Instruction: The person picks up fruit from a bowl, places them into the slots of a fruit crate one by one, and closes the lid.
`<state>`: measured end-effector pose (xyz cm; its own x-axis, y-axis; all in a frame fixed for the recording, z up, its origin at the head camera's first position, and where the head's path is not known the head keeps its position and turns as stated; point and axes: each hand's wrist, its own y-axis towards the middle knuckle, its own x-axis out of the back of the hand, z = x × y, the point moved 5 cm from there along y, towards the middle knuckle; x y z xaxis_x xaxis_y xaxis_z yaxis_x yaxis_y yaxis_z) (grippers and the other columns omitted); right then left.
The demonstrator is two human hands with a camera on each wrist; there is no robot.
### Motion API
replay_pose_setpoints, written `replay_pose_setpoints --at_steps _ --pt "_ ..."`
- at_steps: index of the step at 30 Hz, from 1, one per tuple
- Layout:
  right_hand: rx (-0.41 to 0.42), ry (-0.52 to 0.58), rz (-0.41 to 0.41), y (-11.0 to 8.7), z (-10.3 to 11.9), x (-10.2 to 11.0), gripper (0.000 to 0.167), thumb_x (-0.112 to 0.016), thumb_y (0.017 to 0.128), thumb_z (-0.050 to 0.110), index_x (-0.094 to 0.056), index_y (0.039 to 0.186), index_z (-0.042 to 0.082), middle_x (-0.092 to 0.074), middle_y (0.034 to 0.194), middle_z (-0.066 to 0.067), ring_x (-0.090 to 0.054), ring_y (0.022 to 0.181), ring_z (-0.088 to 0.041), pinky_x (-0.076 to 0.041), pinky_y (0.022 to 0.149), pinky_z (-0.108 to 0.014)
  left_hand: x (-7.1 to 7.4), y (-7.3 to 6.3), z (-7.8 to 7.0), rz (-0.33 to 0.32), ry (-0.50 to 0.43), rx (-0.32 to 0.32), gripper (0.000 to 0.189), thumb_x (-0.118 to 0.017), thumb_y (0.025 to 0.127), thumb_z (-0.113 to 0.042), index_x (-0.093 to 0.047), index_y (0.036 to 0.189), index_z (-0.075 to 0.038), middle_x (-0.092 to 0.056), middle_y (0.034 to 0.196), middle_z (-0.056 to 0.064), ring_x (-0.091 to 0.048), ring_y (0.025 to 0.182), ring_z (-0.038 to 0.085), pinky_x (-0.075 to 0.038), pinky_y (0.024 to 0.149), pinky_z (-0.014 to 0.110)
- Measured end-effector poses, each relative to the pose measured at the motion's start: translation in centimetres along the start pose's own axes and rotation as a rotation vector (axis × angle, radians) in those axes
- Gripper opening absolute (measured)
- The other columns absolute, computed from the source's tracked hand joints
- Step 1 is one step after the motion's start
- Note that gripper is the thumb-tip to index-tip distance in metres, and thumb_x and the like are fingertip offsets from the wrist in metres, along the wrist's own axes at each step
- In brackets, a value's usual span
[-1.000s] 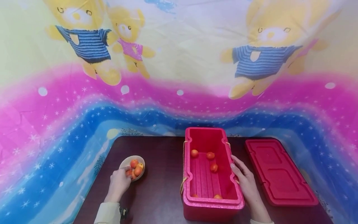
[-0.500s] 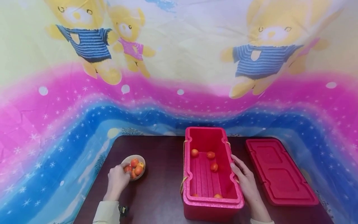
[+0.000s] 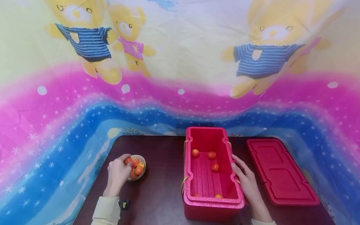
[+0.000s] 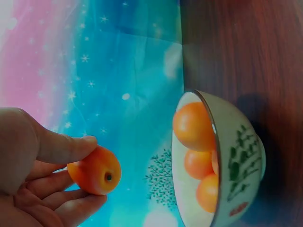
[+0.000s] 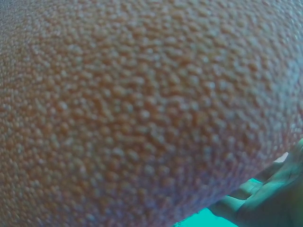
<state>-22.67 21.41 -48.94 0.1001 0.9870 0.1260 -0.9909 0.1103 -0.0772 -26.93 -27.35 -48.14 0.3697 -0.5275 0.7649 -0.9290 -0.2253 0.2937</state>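
Observation:
Between thumb and fingers, my left hand (image 3: pixel 118 172) pinches an orange-red apricot (image 4: pixel 97 171), its dark stem end showing in the left wrist view. The apricot is raised beside the bowl. Several more apricots (image 4: pixel 195 126) lie in the cream bowl (image 4: pixel 245 142), which has green leaves painted on its side. My right hand (image 3: pixel 247 179) rests against the right side of a deep red box (image 3: pixel 213 214), its fingers extended at the rim. Inside that open box are several apricots (image 3: pixel 215 167). The box's grainy wall (image 5: pixel 142 94) fills most of the right wrist view.
A red lid (image 3: pixel 282 172) lies flat on the dark wooden table (image 3: pixel 163 181), right of the box. Gold cords (image 3: pixel 184 184) hang at the box's sides. Behind the table hangs a cloth (image 3: pixel 180 62) printed with bears.
My left hand has lifted one apricot out of the bowl and drawn slightly up and left with it. The right hand stays against the box.

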Motion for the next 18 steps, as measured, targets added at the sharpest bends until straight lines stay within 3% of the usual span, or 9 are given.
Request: replay_pose_setpoints --at_steps 4,11,18 --pt "0.003 -0.001 -0.003 0.0 0.1 -0.1 0.055 -0.055 0.103 0.041 -0.042 0.155 0.026 -0.05 0.142 -0.002 -0.064 0.103 -0.003 -0.06 0.08 -0.029 0.1 0.2 -0.4 0.046 -0.05 0.039 0.035 -0.066 0.088 -0.006 -0.072 0.122 -0.006 -0.073 0.107 0.018 -0.062 0.084 0.032 -0.049 0.05 0.029" --pt "-0.042 0.017 0.022 0.1 0.1 -0.1 0.057 -0.056 0.103 0.043 -0.039 0.156 0.03 -0.044 0.151 -0.007 -0.063 0.105 -0.002 -0.06 0.082 -0.032 0.4 0.8 -1.1 0.11 -0.159 0.092 0.035 -0.068 0.094 -0.012 -0.069 0.129 -0.011 -0.072 0.107 0.017 -0.045 0.046 0.025 -0.04 0.039 0.032" --pt "-0.054 0.01 0.021 0.1 0.1 -0.1 0.058 -0.055 0.103 0.045 -0.038 0.156 0.03 -0.043 0.153 -0.007 -0.063 0.104 -0.002 -0.06 0.082 -0.031 1.0 1.3 -2.1 0.062 -0.131 0.034 0.034 -0.072 0.093 -0.016 -0.07 0.126 -0.011 -0.073 0.107 0.016 -0.052 0.054 0.021 -0.043 0.046 0.029"
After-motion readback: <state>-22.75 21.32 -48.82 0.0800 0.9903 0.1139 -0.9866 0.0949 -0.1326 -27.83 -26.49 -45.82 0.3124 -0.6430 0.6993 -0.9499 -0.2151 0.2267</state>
